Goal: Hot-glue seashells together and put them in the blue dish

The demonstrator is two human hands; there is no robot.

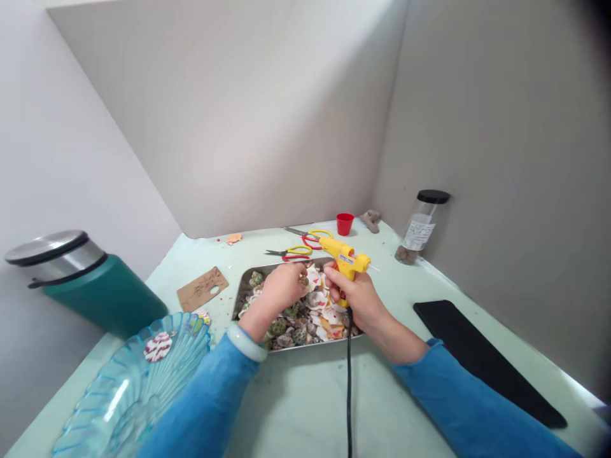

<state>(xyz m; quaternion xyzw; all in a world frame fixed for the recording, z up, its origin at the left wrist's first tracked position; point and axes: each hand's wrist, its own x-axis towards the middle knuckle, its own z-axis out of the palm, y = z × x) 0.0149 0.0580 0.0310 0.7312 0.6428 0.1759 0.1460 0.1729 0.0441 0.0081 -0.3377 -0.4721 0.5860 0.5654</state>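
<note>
A metal tray (305,346) sits mid-table, filled with small shells and stones (286,334) on the left and white, orange and red shell-like pieces (329,315) on the right. My left hand (282,286) is over the tray's upper left part, fingers bent down among the shells; what its fingertips hold, if anything, is hidden. My right hand (356,292) is wrapped round the grip of a yellow glue gun (344,257), above the tray's right side. The gun's nozzle points to the upper left, and its black cord (349,388) hangs down toward me.
Two scissors (298,252) (312,236) and a red cup (344,224) lie behind the tray. Left are a brown card (203,289), a blue glass dish (138,375) and a green bottle (105,292). Right are a black-lidded jar (420,229) and a black strip (482,356).
</note>
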